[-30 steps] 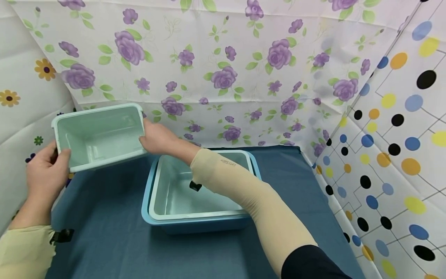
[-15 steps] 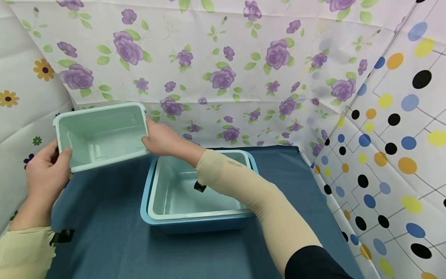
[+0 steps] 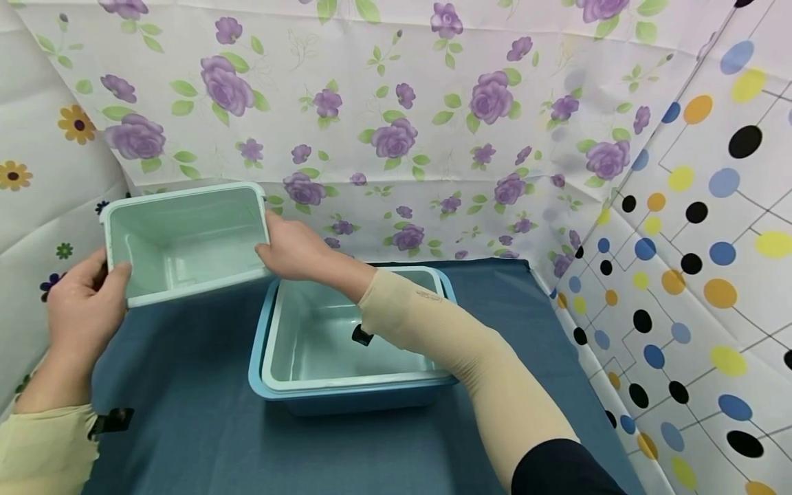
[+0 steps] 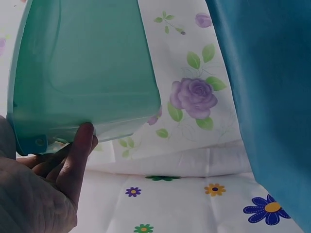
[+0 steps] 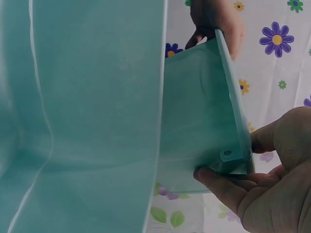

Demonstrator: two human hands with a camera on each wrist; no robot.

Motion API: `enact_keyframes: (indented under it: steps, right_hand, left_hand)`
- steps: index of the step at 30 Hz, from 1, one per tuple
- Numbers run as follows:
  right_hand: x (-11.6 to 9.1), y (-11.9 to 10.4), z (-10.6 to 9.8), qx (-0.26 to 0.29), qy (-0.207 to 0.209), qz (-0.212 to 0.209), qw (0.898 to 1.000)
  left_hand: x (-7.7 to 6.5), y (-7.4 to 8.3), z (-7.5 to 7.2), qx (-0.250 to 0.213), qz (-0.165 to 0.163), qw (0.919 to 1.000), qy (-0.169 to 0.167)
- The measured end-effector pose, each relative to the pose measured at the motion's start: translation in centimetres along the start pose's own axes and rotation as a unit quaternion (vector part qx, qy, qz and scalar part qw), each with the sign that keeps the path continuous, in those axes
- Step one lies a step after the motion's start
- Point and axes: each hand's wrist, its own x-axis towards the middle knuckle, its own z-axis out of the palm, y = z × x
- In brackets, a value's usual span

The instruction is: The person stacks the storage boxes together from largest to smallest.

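A small pale green plastic bin [image 3: 192, 240] is held up in the air at the left, its open top tilted toward me. My left hand [image 3: 86, 302] grips its left end, thumb on the near rim; in the left wrist view the fingers [image 4: 80, 150] lie against the bin's outside. At the other end my right hand [image 3: 297, 247] pinches the right wall, thumb inside. Lower down, a larger pale green bin [image 3: 309, 337] sits nested inside a blue bin [image 3: 256, 371] on the table. My right forearm crosses above these nested bins and hides part of them.
Blue cloth covers the table [image 3: 185, 426]. A purple-flowered curtain [image 3: 346, 62] hangs behind, close to the held bin. A dotted sheet [image 3: 699, 309] stands at the right, and a white flowered sheet [image 3: 49, 158] at the left, near my left hand.
The small bin and my right hand have shifted slightly to the right. My left hand has barely moved, and both hands keep their hold. The nested bins stay in place.
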Motion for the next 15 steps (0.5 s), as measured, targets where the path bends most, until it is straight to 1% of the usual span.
enact_keyframes:
  steps: [10,15]
  right_hand:
    - [-0.7,0.1,-0.3,0.014,0.003,0.003,1.000]
    - [-1.1,0.2,-0.5,0.011,0.004,0.007,1.000]
  left_hand:
    - [-0.3,0.6,0.2,-0.010,-0.002,0.9999,0.007]
    - [-0.3,0.9,0.2,-0.009,0.010,0.9997,0.018]
